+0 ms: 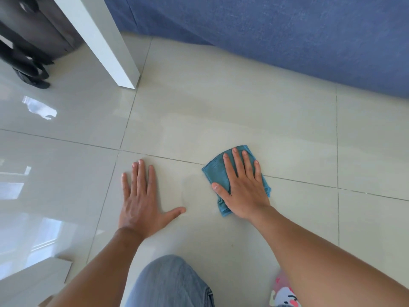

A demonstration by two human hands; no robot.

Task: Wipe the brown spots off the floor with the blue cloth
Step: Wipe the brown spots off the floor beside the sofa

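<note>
Right hand (242, 187) flat on the cloth (218, 173), fingers spread, pressing it to the floor (287, 134) across a grout line; no clenched grip. Left hand (141, 200) open, palm down on bare tile just beside. Faint wet streak between the hands. No brown spots discernible.

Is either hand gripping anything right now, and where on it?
No grip. The right hand presses flat on the middle of the blue cloth; the left hand rests bare on the floor.
</note>
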